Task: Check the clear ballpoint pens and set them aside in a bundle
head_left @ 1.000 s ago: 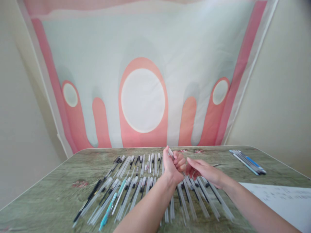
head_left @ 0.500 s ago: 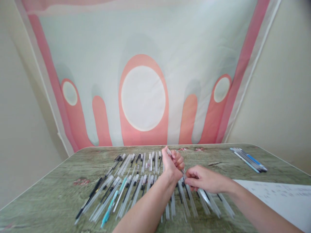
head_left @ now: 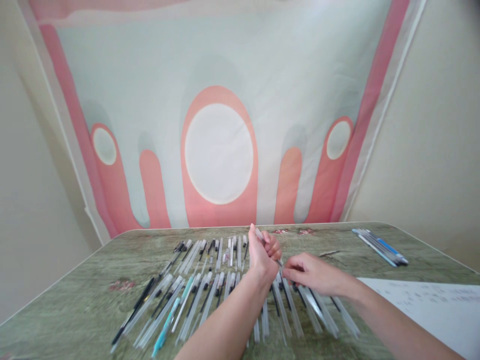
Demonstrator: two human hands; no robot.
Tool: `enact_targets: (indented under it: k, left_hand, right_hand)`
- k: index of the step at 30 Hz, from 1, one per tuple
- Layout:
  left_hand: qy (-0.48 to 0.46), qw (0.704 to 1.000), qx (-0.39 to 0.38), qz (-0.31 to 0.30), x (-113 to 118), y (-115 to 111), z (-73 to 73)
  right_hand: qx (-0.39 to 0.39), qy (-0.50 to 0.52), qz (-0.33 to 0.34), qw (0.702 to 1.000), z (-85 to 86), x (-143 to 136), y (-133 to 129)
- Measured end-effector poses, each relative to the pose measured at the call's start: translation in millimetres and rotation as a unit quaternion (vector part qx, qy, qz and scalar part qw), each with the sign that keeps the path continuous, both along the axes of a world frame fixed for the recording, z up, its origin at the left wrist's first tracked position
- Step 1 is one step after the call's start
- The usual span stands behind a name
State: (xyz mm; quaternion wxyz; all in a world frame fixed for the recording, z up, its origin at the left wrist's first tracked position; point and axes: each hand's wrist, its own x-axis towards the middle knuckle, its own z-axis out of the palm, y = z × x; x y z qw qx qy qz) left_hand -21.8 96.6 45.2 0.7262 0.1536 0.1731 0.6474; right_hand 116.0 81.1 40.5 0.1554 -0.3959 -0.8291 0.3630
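My left hand [head_left: 265, 254] is closed in a fist around a clear pen barrel [head_left: 259, 234], whose end sticks up past the thumb. Close beside its lower side is my right hand [head_left: 309, 273], with thumb and fingers pinched together at the barrel's lower end. Whatever lies between those fingertips is hidden. Below both hands is a row of clear pen barrels [head_left: 293, 310], some with dark refills inside. A second row of pens [head_left: 193, 256] lies farther back, left of my left hand. A turquoise pen [head_left: 167, 327] rests in the front row's left part.
Several black pens [head_left: 135, 307] lie at the left end of the front row. At the back right is a bundle of pens [head_left: 380, 247], one of them blue. White paper with writing [head_left: 423, 310] covers the right side of the wood-patterned table [head_left: 75, 300]. Behind hangs a patterned cloth [head_left: 221, 60].
My right hand has shifted slightly up and left, closer to my left fist, and its fingers have drawn in. My left hand keeps its grip on the pen barrel. The view has moved slightly.
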Motion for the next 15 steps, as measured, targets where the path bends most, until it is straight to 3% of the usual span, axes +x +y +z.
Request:
enact_targets:
  k: [6, 10, 13, 15]
  left_hand:
    - [0.032, 0.999, 0.016, -0.007, 7.3, 0.1, 0.3]
    - [0.141, 0.989, 0.026, 0.029, 18.1, -0.3, -3.0]
    - [0.299, 0.951, 0.065, 0.047, 26.5, -1.8, -13.9]
    - [0.417, 0.901, 0.107, 0.047, 30.5, -5.5, -22.7]
  right_hand:
    - [0.037, 0.012, -0.026, 0.999, 5.0, 5.8, 3.4]
    - [0.043, 0.003, -0.036, 0.998, 18.0, 17.9, 5.1]
    - [0.072, -0.011, -0.066, 0.995, 27.8, 39.1, 14.0]
    - [0.083, -0.029, -0.091, 0.992, 29.3, 60.3, 26.1]
